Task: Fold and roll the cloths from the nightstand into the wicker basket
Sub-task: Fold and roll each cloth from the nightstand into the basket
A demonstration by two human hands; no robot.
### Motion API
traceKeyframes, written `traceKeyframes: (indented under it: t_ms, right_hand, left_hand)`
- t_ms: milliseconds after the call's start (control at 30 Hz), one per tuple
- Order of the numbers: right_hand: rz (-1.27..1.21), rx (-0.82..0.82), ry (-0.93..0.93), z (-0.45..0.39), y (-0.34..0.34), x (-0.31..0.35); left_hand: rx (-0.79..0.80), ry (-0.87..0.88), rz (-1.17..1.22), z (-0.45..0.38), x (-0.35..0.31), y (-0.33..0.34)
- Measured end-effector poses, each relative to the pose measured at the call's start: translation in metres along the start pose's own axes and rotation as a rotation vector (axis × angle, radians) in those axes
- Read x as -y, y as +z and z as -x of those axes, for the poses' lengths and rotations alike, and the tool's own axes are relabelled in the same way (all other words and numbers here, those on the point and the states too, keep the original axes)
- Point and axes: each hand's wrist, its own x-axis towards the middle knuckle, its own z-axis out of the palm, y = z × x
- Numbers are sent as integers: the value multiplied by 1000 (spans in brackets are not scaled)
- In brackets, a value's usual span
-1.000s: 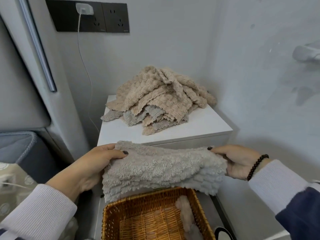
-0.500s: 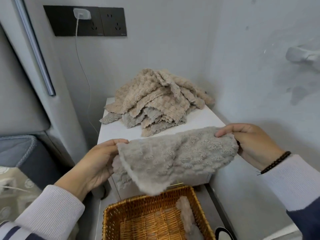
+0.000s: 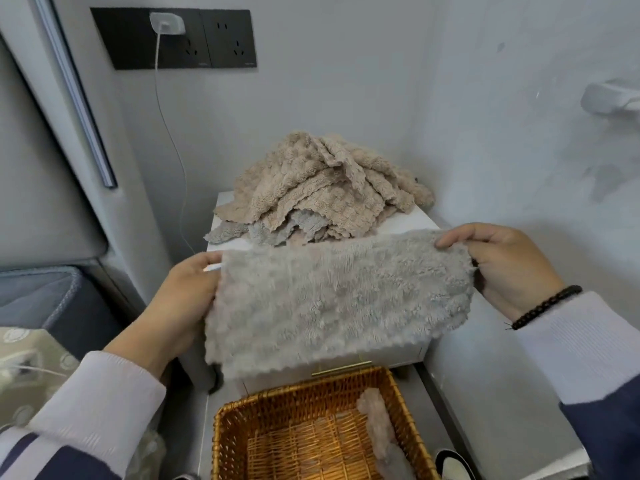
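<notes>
A grey fluffy cloth (image 3: 339, 299) hangs stretched in the air between my hands, in front of the nightstand. My left hand (image 3: 183, 299) pinches its left edge and my right hand (image 3: 509, 265) pinches its upper right corner. Behind it, a heap of beige and grey cloths (image 3: 325, 195) lies on the white nightstand (image 3: 420, 218). Below the held cloth stands the wicker basket (image 3: 304, 400), with one rolled pinkish cloth (image 3: 381, 431) against its right wall.
Walls close in behind and to the right of the nightstand. A black socket panel (image 3: 221, 39) with a charger and its cable sits on the back wall. A grey padded bed edge (image 3: 41, 292) is at the left. A white fixture (image 3: 609, 98) juts from the right wall.
The cloth was lifted from just above the basket and spread out flatter between my hands. My right hand rose and shifted its hold to the top right corner.
</notes>
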Motion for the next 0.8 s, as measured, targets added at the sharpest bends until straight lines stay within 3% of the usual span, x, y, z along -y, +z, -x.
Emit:
traceKeyframes:
  t_ms: [67,200,500,800]
  right_hand:
    - [275,-44,-50,-5,11,-9]
    - [440,-61,-106,-16,40,-19]
    - [338,-346,45,-58,77,-42]
    - [228,-177,282,-77,83,-47]
  left_hand:
    - [-147,52,-252,-10,10,-2]
    - [-226,117,-285,-20,22,-5]
    - [-289,154,-312,-38,18,-16]
    - [-163,-125,-83,-52,7,-9]
